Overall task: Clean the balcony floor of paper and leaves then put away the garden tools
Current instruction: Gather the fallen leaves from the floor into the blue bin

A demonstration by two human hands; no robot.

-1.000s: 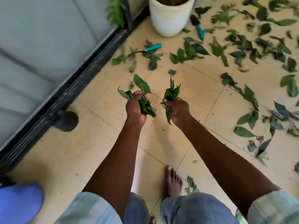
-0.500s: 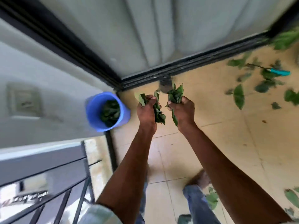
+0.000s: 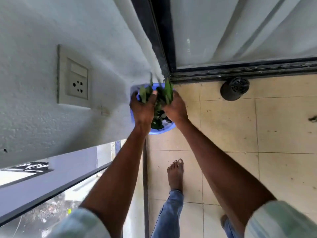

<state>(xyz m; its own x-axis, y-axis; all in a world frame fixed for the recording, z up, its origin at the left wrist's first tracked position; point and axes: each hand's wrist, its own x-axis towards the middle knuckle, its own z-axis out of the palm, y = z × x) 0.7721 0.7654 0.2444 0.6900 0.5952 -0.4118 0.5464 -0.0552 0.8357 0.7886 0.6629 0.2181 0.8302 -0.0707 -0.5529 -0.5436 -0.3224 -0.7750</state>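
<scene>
Both hands, left hand (image 3: 143, 109) and right hand (image 3: 175, 109), clutch green leaves (image 3: 167, 91) over blue bucket (image 3: 160, 130).

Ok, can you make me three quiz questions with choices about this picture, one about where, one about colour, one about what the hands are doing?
1. Where is the round plastic bucket?
A) in the corner by the wall
B) on a chair
C) outside the railing

2. What colour is it?
A) red
B) blue
C) yellow

3. What is the left hand doing?
A) hanging empty
B) gripping green leaves
C) pressing the wall socket

Answers: 1 A, it sits where wall meets door frame. 2 B, its rim is blue. 3 B, fingers curl round leaves; the right hand does too.
</scene>
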